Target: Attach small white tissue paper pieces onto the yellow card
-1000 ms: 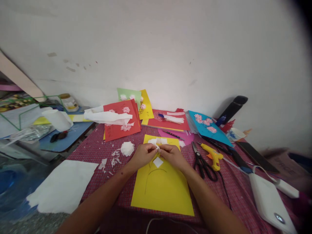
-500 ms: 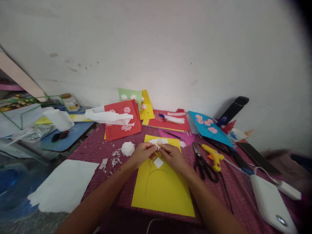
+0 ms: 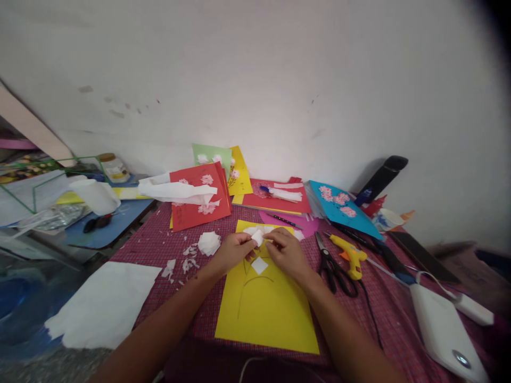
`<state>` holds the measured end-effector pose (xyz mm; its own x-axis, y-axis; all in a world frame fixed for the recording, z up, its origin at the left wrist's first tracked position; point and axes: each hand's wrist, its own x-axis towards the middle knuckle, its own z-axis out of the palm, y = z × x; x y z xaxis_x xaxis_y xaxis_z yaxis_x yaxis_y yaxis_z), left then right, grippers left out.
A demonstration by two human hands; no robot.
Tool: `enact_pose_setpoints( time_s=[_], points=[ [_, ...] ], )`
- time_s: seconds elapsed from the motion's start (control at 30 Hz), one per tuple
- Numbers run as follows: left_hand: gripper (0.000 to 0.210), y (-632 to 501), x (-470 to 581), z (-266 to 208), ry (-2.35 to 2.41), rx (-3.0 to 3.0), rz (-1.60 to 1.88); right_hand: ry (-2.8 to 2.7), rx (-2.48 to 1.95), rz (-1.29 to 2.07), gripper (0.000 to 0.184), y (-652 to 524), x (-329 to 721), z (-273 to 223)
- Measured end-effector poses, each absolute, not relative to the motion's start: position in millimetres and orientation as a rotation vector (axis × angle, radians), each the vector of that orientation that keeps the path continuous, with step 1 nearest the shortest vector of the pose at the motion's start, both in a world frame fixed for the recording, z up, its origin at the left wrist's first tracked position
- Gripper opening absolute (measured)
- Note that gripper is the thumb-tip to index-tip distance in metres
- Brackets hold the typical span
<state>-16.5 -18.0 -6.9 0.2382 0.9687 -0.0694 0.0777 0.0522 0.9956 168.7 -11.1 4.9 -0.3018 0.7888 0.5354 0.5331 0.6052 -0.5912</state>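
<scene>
A small white paper square (image 3: pixel 257 238) is pinched in my left hand (image 3: pixel 236 251) over the upper part of a yellow sheet (image 3: pixel 271 314). My right hand (image 3: pixel 288 254) is beside it, its bent fingertips near the square's right edge; I cannot tell whether they touch it. Dark pencil lines curve across the yellow sheet. A second white square (image 3: pixel 260 265) lies on the sheet just below my hands, and more white pieces lie along its top edge, partly hidden by my fingers.
Left of my hands sit a white paper stack (image 3: pixel 209 243) and torn scraps (image 3: pixel 190 264). Scissors (image 3: pixel 331 266) and a yellow glue gun (image 3: pixel 351 256) lie to the right. Behind are red cards (image 3: pixel 195 213), a blue card (image 3: pixel 333 205) and a pen (image 3: pixel 285 221). A white power bank (image 3: pixel 443 330) is front right.
The white paper, bunched between both hands' fingertips before, now shows as a flat square in my left fingers. My right hand has shifted slightly right and its fingers have loosened.
</scene>
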Motion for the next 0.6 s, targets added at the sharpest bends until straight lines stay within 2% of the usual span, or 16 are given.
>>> enact_pose_setpoints(
  time_s=[0.33,0.5,0.6],
  points=[
    [0.025,-17.7,-16.9,-12.9,1.160,1.524,0.931,-2.015,-1.105,0.627,0.010,-15.6,161.4,4.5],
    [0.025,-19.6,-15.8,-9.7,1.170,1.536,0.921,-1.997,-1.112,0.692,0.015,-12.1,162.6,1.4],
    [0.024,-19.7,-15.9,-8.7,1.167,1.543,0.920,-1.999,-1.110,0.710,0.012,-12.0,162.6,1.1]
  ],
)
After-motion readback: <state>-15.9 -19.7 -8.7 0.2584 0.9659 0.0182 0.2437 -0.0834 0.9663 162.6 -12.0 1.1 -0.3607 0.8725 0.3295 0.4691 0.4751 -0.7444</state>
